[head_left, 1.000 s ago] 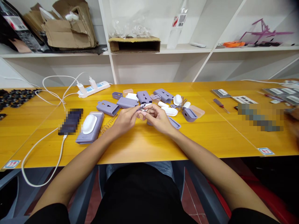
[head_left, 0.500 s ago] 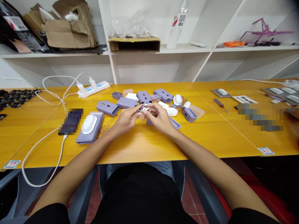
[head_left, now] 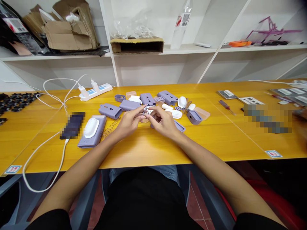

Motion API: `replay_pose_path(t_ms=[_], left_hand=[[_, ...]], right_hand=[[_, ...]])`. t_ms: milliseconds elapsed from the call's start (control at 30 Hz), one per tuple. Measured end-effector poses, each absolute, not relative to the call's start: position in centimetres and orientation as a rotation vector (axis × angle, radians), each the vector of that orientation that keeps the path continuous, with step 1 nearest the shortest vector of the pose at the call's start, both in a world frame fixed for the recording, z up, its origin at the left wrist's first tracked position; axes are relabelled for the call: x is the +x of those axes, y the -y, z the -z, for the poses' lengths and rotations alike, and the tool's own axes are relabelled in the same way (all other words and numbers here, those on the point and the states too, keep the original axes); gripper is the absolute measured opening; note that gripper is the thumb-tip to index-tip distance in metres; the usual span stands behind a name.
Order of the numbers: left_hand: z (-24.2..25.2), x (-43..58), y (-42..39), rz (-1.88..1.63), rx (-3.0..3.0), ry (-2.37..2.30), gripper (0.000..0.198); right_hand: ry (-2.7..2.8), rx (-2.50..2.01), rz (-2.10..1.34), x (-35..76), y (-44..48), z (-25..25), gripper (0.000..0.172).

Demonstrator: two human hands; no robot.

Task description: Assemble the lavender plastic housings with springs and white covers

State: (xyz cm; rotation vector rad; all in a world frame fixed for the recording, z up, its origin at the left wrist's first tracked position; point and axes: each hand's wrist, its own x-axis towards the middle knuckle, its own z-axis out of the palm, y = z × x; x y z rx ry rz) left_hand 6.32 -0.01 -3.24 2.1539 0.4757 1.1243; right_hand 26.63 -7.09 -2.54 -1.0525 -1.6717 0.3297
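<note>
Both hands meet above the middle of the table. My left hand pinches a small purple plastic part between thumb and fingers. My right hand is closed just beside it, fingertips at the same part; whether it grips anything of its own is hidden. Purple housings and a purple tray-like piece, partly behind my right hand, lie around them. A coil spring rests left of my left hand. Right of my right hand are a white oval part and a purple cap.
A purple case with a white pad, a phone on a white cable and a power strip are at left. A screwdriver lies at right. White shelves stand behind the table. Part of another person's hand blurs at the right edge.
My right fingers have shifted slightly around the small purple part, which has turned a little in the left fingertips. The things on the table have stayed put.
</note>
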Motion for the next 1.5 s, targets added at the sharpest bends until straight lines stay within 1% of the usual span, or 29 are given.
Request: replay_pose_path(t_ms=[267,500,733,1100,1267,1500], left_hand=[[3.4,6.5,-0.1,-1.076,1.973,-0.452,0.059],[3.1,6.5,0.1,-1.053,1.921,-0.469,0.058],[2.9,6.5,0.1,-1.030,1.903,-0.468,0.054],[2.2,6.5,0.7,-0.997,1.884,-0.539,0.047],[1.8,6.6,1.2,-0.995,1.829,-0.592,0.038],[1.6,6.6,1.2,-0.992,1.803,-0.598,0.036]], right_hand=[[1.727,-1.012,-0.228,27.0,6.7,3.0,0.021],[1.797,-0.986,-0.131,27.3,6.7,2.9,0.022],[1.861,-0.972,-0.009,27.7,6.4,3.2,0.027],[1.948,-0.995,0.101,28.1,6.1,3.7,0.027],[2.012,-1.014,0.216,27.9,6.2,3.8,0.029],[2.064,-1.094,0.372,27.8,6.5,3.8,0.028]])
